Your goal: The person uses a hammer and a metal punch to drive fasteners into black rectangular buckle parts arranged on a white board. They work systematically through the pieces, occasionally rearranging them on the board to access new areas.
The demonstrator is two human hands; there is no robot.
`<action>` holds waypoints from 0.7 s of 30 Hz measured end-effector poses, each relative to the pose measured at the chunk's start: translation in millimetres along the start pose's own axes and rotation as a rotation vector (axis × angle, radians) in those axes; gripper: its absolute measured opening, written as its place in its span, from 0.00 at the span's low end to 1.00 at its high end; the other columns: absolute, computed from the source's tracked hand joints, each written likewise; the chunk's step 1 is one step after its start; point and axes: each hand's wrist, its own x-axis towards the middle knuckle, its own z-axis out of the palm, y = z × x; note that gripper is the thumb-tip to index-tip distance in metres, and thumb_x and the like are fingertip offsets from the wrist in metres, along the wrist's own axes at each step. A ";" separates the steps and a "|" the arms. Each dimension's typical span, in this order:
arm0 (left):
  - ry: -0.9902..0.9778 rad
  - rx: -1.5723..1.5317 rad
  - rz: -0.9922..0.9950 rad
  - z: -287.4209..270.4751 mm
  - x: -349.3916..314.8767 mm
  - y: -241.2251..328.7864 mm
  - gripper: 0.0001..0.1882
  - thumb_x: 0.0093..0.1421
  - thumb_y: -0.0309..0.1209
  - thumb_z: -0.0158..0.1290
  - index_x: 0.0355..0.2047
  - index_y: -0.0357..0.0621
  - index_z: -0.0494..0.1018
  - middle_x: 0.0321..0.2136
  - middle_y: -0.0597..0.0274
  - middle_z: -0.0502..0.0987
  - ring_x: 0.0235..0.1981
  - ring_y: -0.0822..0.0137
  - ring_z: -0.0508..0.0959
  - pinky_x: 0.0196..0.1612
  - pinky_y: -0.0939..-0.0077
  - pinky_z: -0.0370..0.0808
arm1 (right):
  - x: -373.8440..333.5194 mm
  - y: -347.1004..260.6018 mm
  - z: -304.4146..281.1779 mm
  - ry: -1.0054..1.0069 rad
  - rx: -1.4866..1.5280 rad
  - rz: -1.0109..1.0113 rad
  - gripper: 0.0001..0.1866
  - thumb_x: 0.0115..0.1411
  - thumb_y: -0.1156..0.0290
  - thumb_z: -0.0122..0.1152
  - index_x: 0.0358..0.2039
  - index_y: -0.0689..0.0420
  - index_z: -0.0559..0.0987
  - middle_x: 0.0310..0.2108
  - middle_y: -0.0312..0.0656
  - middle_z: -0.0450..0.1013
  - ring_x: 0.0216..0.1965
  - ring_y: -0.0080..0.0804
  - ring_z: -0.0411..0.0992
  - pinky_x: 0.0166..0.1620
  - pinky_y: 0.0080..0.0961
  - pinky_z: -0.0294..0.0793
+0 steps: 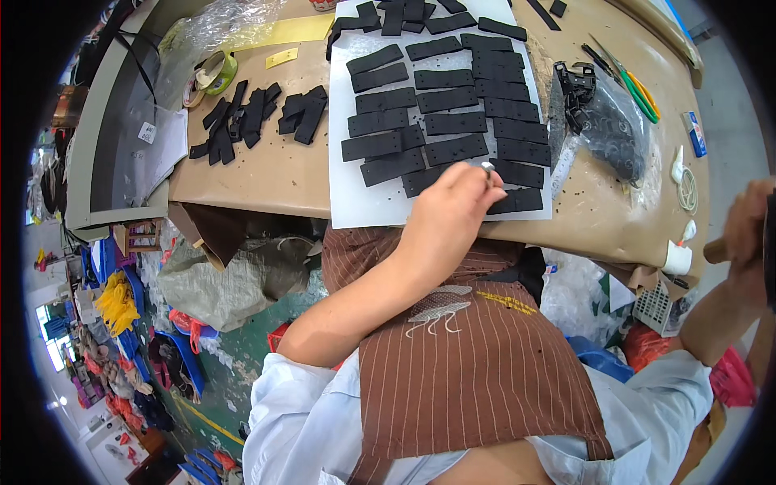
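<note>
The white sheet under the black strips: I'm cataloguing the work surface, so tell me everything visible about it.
The white sheet is a thin, matte rectangle lying flat on the brown table, its near edge reaching the table's front edge. Rows of black perforated strips cover most of it, leaving the left margin and near-left corner bare. The left hand, pinching a small metal tool, rests over its near edge.

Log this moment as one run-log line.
left hand: punch on strip | right hand: holds handle | strips on white sheet

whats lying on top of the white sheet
Rows of black punched strips cover most of the white sheet. The left hand holds a small metal punch over the near rows and hides the strips beneath it.
</note>
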 end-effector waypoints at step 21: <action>0.016 0.026 0.020 -0.7 -2.3 2.7 0.07 0.57 0.25 0.57 0.31 0.35 0.71 0.30 0.55 0.77 0.27 0.58 0.78 0.30 0.73 0.75 | -9.2 3.7 -50.3 0.040 0.247 0.176 0.17 0.66 0.55 0.45 0.31 0.57 0.70 0.14 0.28 0.59 0.10 0.12 0.51 0.13 0.12 0.49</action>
